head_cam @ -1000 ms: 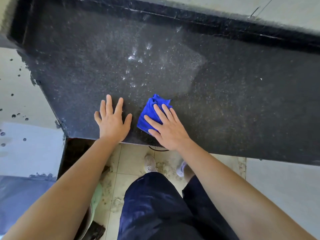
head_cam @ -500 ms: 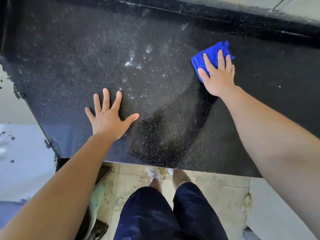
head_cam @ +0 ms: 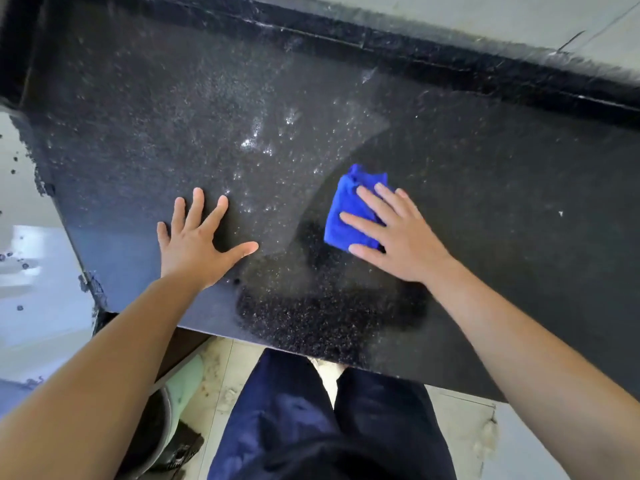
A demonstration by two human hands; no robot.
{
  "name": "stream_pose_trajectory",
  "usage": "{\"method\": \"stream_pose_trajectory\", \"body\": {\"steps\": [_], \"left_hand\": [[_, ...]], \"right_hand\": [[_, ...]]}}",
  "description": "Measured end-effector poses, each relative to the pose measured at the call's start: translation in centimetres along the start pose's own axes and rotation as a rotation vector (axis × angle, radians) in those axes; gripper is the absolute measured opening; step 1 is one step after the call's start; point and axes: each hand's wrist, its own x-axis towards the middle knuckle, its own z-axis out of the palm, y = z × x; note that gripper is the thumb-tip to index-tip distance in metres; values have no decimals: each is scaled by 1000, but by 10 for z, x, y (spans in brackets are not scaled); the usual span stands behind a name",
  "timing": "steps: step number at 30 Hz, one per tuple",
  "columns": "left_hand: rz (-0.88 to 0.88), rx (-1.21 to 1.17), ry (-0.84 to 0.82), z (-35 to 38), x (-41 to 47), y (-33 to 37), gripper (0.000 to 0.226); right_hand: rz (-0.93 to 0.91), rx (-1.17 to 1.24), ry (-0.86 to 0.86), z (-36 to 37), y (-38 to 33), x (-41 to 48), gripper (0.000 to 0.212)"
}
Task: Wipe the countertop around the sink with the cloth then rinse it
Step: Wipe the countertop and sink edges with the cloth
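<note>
From the head view, the person's right hand point(head_cam: 398, 237) lies flat, fingers spread, on a folded bright blue cloth point(head_cam: 349, 209), pressing it onto the black speckled stone tabletop point(head_cam: 502, 209); the grip is open-palmed, laid over the cloth and not curled around it. The cloth sits in the middle of the tabletop, slightly right of centre, part of it hidden under the fingers. Half a second earlier that hand and cloth were much farther back, close to the raised black back edge point(head_cam: 450, 60), so they have been drawn toward the near edge. The left hand point(head_cam: 197, 244) rests open and empty, fingers splayed, palm down on the tabletop, well apart from the cloth, in nearly the same spot as before. Between the two hands a curved boundary divides a pale, hazy, droplet-flecked area point(head_cam: 242, 140) from a darker area around the cloth. Below the tabletop's near edge, dark blue trousers point(head_cam: 311, 417) and a stained tile floor point(head_cam: 221, 375) show.
</note>
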Motion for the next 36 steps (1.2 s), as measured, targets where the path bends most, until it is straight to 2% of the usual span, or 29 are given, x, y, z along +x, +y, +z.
{"method": "stream_pose_trajectory", "body": {"steps": [3,7,9,12,14,16,19,21,25,27,29,31,33,36], "left_hand": [[-19,11,-22,-2,0,1,100],[-27,31,-31,-1,0,-1,98],[-33,33,-45,-1,-1,1,97],[-49,16,-42,-3,-1,4,97],[-61,2,-45,-5,-1,4,98],[-71,-5,-52,-5,-1,4,100],[-64,-3,-40,-4,-1,3,99],[-55,5,-56,-4,0,3,98],[-41,29,-67,-5,-1,3,97],[-38,40,-75,-5,-1,3,97],[-36,50,-79,-5,-2,1,97],[-31,48,-70,-4,-2,0,97],[-32,22,-55,-4,-2,1,98],[-11,16,-23,-6,-1,2,100]], "right_hand": [[398,9,118,-11,67,53,59],[670,77,157,-18,66,126,62],[621,69,169,-9,32,133,60],[232,90,176,9,-42,99,51],[5,129,80,16,-78,59,50],[-161,158,-11,18,-84,25,49],[-324,122,-36,12,-43,26,49],[-225,62,17,4,-3,57,52],[289,59,86,-11,59,133,62],[487,89,83,-14,51,158,61],[587,89,86,-11,16,167,58],[513,92,105,-2,-29,152,54],[354,96,88,8,-71,117,50],[179,105,-35,12,-108,53,50]]}}
